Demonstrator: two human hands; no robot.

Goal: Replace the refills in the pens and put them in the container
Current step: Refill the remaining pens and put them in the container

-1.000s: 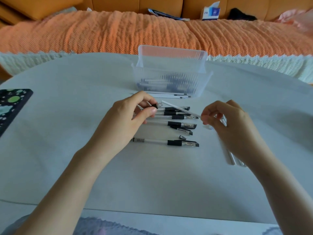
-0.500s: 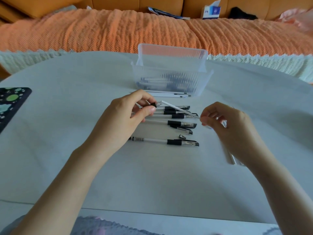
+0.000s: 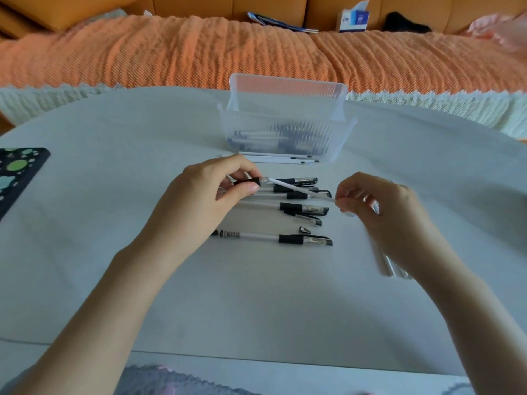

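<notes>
My left hand (image 3: 199, 201) pinches the black grip of an uncapped pen barrel (image 3: 248, 182). A thin white refill (image 3: 299, 190) runs from the barrel's open end to my right hand (image 3: 382, 215), whose fingertips pinch the refill's far end. The same right hand also holds a bundle of white refills (image 3: 385, 260) that sticks out below the palm. Several black-and-clear pens (image 3: 302, 208) lie in a row on the table under the hands, the nearest pen (image 3: 273, 238) capped. A small loose pen tip (image 3: 304, 230) lies beside it.
A clear plastic container (image 3: 285, 132) with pens inside stands behind the row, its lid upright. Loose refills (image 3: 279, 158) lie along its front. A dark spotted pad (image 3: 17, 172) sits at the table's left edge. An orange-covered sofa runs behind the table.
The refill's far end has dropped slightly and my right hand has shifted a little left and down; my left hand keeps its grip on the barrel. The view tilted slightly.
</notes>
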